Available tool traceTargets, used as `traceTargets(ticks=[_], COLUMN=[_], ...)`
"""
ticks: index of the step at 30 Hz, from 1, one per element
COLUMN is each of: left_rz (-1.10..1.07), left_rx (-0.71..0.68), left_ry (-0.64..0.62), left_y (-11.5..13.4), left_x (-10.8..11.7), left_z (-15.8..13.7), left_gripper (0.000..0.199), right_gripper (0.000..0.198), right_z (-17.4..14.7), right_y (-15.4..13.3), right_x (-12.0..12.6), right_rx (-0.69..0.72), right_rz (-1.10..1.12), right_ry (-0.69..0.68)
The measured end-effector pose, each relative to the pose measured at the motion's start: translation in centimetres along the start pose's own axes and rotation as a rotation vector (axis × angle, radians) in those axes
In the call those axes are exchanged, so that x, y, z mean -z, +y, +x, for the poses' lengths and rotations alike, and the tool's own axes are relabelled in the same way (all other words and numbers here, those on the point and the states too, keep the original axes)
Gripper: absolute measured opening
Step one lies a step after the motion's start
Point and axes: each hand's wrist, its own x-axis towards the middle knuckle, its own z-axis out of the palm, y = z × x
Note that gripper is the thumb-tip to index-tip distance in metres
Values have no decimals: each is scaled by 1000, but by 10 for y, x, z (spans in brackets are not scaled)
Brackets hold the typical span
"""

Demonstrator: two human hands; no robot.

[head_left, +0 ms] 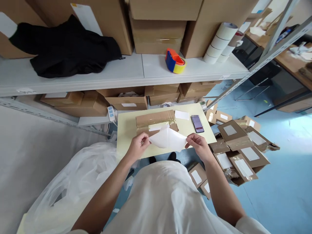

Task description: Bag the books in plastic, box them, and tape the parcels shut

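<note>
A thin white sheet (168, 139) is stretched between my two hands above the front edge of a pale yellow table (126, 130). My left hand (140, 144) pinches its left end, while its right end is in the closed fingers of my right hand (198, 144). Behind the sheet, a flat cardboard box (156, 119) with clear tape lies on the table, a white label (154, 127) on its near side. To the right of the box are a white slip of paper (182, 115) and a phone (197, 123).
A shelf (156, 66) crosses above the table, bearing a tape dispenser (175, 61), tape rolls (220, 42), black cloth (73, 48) and cartons. Labelled boxes (243, 146) pile up on the floor at right. A big clear plastic bag (80, 182) stands at left.
</note>
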Motion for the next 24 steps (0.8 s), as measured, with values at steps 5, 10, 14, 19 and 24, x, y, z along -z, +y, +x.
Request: traceTargets(ticks=[5, 10, 14, 19, 24], left_rz=[90, 189, 274, 298, 190], left_rx=[-2, -71, -275, -701, -784], left_ry=[-27, -163, -416, -871, -1030], left_y=[19, 58, 106, 169, 215], left_x=[-19, -82, -186, -375, -517], left_z=[33, 85, 139, 173, 174], left_gripper=[16, 13, 13, 16, 23], right_gripper=[36, 40, 40, 40, 38], right_z=[-13, -47, -94, -151, -164], right_y=[16, 55, 105, 150, 155], right_x=[56, 120, 155, 146, 133], right_rx=[-42, -40, 33, -55, -79], right_rz=[51, 201, 465, 605, 614], right_ry=[226, 805, 1382, 1667, 1785])
